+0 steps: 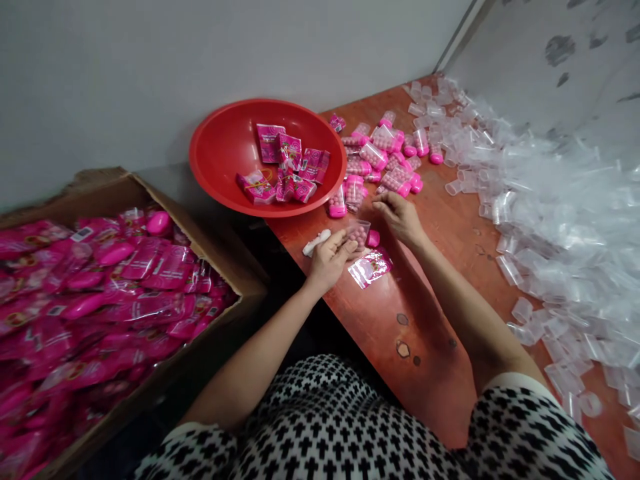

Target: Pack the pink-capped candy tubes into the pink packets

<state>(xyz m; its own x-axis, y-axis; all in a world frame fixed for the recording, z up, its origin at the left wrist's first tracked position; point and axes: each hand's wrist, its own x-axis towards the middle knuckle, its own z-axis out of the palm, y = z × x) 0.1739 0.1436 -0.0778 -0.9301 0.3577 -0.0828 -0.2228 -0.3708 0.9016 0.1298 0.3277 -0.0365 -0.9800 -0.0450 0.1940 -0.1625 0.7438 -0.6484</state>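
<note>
My left hand (330, 257) is closed round a small clear tube (358, 233) filled with pink candy balls, held just above the red-brown table (430, 347). A pink cap (373, 238) lies beside the tube's mouth. A white stick-like object (316, 242) pokes out behind my left hand. My right hand (399, 215) rests on the table with its fingers curled together, just right of the cap; what it holds, if anything, is hidden. An opened pink sachet (371, 268) lies flat below both hands.
A red bowl (225, 147) with several pink packets sits at the table's far left edge. Filled pink-capped tubes (383, 157) lie behind my hands. A heap of empty clear tubes (560, 220) covers the right side. A cardboard box (220, 267) of pink sachets stands at left.
</note>
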